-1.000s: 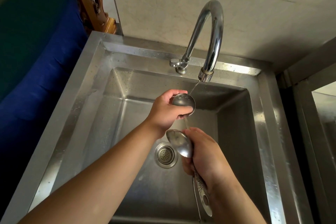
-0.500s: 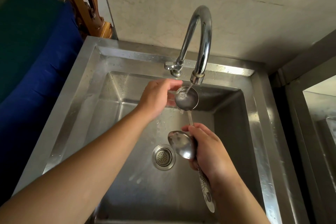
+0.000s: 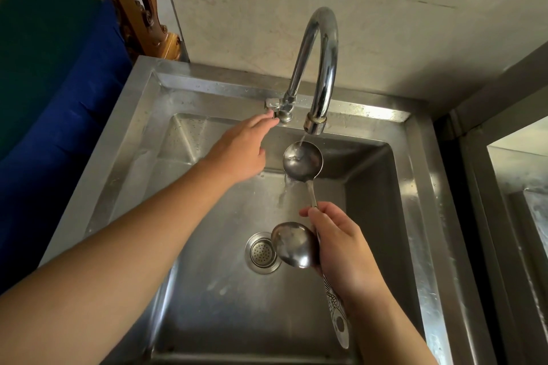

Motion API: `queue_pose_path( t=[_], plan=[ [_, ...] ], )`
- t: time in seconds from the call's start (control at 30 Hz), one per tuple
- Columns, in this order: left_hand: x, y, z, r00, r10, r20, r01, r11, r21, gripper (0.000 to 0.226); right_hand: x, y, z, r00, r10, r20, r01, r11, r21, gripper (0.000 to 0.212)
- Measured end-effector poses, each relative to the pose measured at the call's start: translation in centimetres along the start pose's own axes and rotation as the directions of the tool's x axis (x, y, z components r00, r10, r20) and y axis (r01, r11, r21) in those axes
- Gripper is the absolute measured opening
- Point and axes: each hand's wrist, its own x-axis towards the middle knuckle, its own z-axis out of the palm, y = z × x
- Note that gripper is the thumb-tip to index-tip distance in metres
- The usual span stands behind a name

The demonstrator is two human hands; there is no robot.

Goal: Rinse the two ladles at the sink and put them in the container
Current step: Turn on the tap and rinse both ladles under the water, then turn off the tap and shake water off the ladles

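Both ladles sit in the right hand [image 3: 347,252], fingers wrapped tight around the two handles together, low over the near right part of the sink [image 3: 421,216]. The far ladle [image 3: 302,160] reaches up and away from that fist, its bowl facing up directly under the spout of the tap [image 3: 323,68], and a thin stream of water [image 3: 302,138] runs straight into it. The bowl is brimming, and water spills off its near left edge and falls to the sink floor. The near ladle [image 3: 293,244] lies with its bowl just left of the knuckles, over the drain strainer [image 3: 261,252], shiny and wet. One patterned handle end pokes out below the wrist toward the near edge of the sink.

Over on the left, the left hand [image 3: 240,151] is stretched forward across the basin, palm down, fingers loosely extended and holding nothing. Its fingertips [image 3: 268,121] are right at the small tap lever [image 3: 272,104] at the base of the curved spout; whether they actually touch it is hard to tell from here.

Left of the sink there is a blue cloth [image 3: 68,104], with a carved wooden piece [image 3: 142,9] beyond it against the pale wall [image 3: 415,9].
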Motion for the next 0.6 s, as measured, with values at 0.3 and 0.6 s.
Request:
queue_pose_path(
  t=[0.3,0.6],
  plan=[
    [-4.7,1.8,2.8,0.983,-0.145,0.11,0.17,0.95,-0.262,0.057,-0.5,0.5,0.2,0.998,0.037,0.047,-0.041,0.995,0.095,0.025],
    [-17.1,8.1,3.9,0.726,-0.025,0.688,0.673,0.237,-0.701,0.028,-1.3,1.6,1.4,0.967,0.229,0.113,-0.255,0.849,0.463,0.028]
  ],
)
